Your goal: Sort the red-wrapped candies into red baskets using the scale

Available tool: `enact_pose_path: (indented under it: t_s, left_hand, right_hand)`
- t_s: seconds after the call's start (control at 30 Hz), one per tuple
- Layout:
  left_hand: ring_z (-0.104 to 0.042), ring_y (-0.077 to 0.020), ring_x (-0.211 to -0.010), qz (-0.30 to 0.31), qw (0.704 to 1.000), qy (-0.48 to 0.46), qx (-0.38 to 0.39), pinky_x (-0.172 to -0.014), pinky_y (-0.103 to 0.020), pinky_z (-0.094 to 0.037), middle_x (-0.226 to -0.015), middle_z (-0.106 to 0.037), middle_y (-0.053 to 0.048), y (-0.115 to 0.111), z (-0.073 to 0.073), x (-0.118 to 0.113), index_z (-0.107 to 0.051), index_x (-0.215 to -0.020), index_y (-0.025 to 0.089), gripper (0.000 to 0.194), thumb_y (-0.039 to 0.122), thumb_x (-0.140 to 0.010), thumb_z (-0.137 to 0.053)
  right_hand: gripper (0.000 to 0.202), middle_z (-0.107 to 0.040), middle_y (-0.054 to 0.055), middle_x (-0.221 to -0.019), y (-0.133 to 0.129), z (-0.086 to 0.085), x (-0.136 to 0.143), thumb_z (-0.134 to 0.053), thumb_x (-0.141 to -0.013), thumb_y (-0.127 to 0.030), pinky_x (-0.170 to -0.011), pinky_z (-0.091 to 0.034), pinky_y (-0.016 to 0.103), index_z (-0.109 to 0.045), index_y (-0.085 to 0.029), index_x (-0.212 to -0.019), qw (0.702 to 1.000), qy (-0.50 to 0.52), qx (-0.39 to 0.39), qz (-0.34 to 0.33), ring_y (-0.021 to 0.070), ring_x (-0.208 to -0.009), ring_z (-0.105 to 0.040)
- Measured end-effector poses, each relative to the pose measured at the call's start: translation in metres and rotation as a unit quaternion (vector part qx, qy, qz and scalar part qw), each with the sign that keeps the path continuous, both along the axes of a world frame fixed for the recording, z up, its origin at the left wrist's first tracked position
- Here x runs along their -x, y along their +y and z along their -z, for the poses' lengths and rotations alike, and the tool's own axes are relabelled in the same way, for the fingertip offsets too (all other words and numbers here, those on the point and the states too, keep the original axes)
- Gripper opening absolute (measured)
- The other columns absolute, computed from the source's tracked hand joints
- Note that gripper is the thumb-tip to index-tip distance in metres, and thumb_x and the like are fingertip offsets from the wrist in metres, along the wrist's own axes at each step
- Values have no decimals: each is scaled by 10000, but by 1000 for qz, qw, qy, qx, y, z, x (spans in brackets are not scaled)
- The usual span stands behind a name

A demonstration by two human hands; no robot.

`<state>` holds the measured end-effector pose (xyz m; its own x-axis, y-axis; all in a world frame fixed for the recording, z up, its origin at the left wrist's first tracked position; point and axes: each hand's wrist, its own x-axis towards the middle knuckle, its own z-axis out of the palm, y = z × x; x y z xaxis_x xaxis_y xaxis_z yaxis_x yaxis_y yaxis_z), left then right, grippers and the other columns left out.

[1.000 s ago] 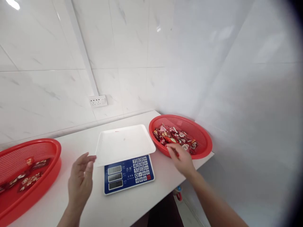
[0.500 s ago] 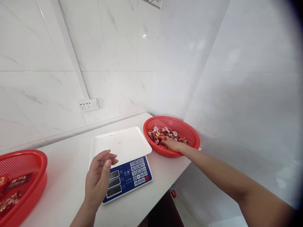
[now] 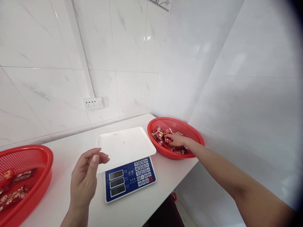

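In the red basket (image 3: 187,128), the right hand (image 3: 177,139) touches packets (image 3: 161,134) — clamped or not, cannot tell; pinch lightly — while the left hand (image 3: 84,178), fingers apart, should avoid pressing the pan (image 3: 125,143).

Scale (image 3: 129,180) between two baskets (image 3: 174,122)

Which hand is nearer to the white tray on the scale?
Left. The left hand is at the near left corner of the white tray, its fingertips overlapping it in view; the right hand is beyond its right edge, inside the right basket.
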<state>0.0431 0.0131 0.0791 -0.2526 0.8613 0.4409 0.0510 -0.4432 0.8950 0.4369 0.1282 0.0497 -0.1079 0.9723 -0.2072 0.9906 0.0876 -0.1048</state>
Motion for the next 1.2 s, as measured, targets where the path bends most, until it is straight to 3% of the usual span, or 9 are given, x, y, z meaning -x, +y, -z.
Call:
enact_pose_path:
  t_s: [0.13,0.23,0.33,0.47,0.57,0.67,0.87,1.07,1.2]
  left_hand:
    - [-622,-175,-710,8,1000,5,-2,-662,-325,-520,-726,-653,-21,1,1,2,-593,-950,204,261,421,-810,-552]
    - [-619,-175,-701,2,1000,11,3,-655,-328,-520,-721,-652,-24,1,1,3,-598,-938,201,276,436,-802,-554]
    - [-617,-168,-700,-5,1000,13,9,-658,-316,-519,-723,-651,-20,1,0,3,-604,-927,205,276,445,-799,-556]
    - [-615,-163,-702,-2,1000,9,12,-666,-310,-521,-723,-650,-18,1,-1,3,-609,-918,209,271,446,-798,-559]
    - [-616,-164,-702,4,1000,9,16,-669,-311,-522,-722,-650,-20,1,-1,3,-612,-919,206,274,446,-796,-562]
    - [-618,-165,-690,9,1000,10,23,-660,-312,-525,-717,-648,-22,0,-1,2,-616,-916,202,279,448,-793,-567]
    - [-610,-170,-676,26,1000,1,9,-643,-321,-526,-704,-645,-26,-5,-6,4,-618,-898,195,261,431,-796,-568]
    - [-608,-171,-690,28,999,-13,-18,-666,-324,-507,-702,-647,-28,-9,-9,12,-610,-911,189,226,388,-821,-552]
    - [-606,-161,-704,33,999,-16,-38,-677,-315,-497,-718,-646,-22,-11,-9,17,-602,-934,192,191,347,-846,-532]
  right_hand:
    - [642,-627,123,-1100,5,11,12,-663,-632,-301,-730,-426,360,-529,-262,-1259,1000,7,12,7,306,-896,-606]
    - [420,-670,105,-976,5,13,13,-617,-666,-232,-698,-425,345,-638,-242,-1086,999,25,-10,18,286,-828,-620]
    - [256,-685,57,-879,3,5,2,-541,-722,-201,-672,-429,316,-657,-246,-946,996,61,-43,42,240,-770,-622]
    - [275,-662,41,-1012,1,-15,-19,-434,-809,-221,-709,-444,271,-589,-219,-1036,984,119,-110,68,184,-832,-605]
    - [357,-613,82,-1137,3,-25,-30,-467,-814,-261,-729,-458,265,-509,-179,-1159,949,239,-159,131,181,-883,-594]
    - [457,-623,103,-1105,4,-32,-24,-493,-807,-302,-658,-489,258,-424,-170,-1240,901,349,-171,191,182,-849,-620]
    - [367,-612,67,-1127,-1,-52,55,-510,-818,-278,-578,-511,227,-464,-240,-1181,843,516,-63,140,169,-855,-637]
    - [493,-572,77,-1188,8,-56,156,-566,-796,-202,-580,-528,222,-428,-261,-1266,827,559,66,20,135,-805,-625]
    - [580,-433,102,-1347,21,-42,188,-604,-731,-115,-603,-553,248,-458,-264,-1273,842,532,85,-13,82,-689,-609]
